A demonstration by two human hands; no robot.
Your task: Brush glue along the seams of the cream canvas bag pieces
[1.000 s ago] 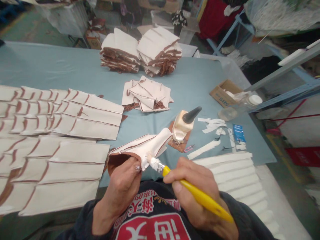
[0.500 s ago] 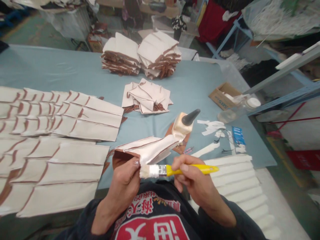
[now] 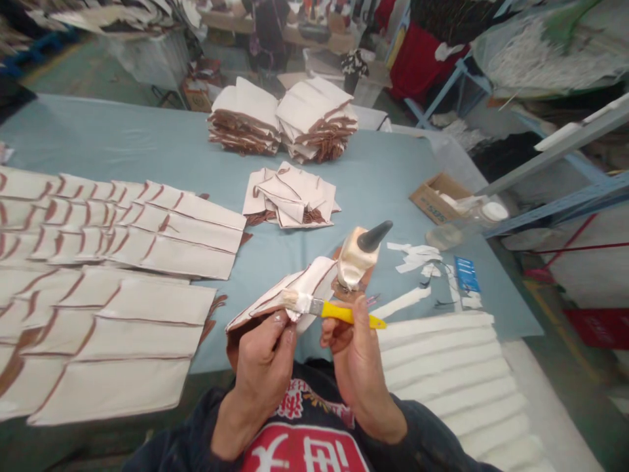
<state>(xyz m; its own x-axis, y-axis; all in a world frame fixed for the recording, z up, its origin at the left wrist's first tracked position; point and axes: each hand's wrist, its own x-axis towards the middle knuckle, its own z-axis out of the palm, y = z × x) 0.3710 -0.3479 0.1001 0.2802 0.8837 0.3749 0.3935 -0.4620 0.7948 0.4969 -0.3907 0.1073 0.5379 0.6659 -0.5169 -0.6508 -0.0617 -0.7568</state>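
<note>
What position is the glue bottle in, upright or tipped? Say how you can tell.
Tipped. The glue bottle leans on the blue table, its dark cone nozzle pointing up and to the right rather than straight up.

Blue table (image 3: 122,144), fabric stacks (image 3: 282,121), glue bottle (image 3: 356,255)

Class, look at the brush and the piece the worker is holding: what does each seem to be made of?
Brush: glossy yellow handle, probably plastic; a shiny metal-looking band; pale bristles caked white. Held piece: thin cream sheet with brown edges and underside, bending softly in the left hand, so likely fabric or leather-like material; which one is unclear.
</note>
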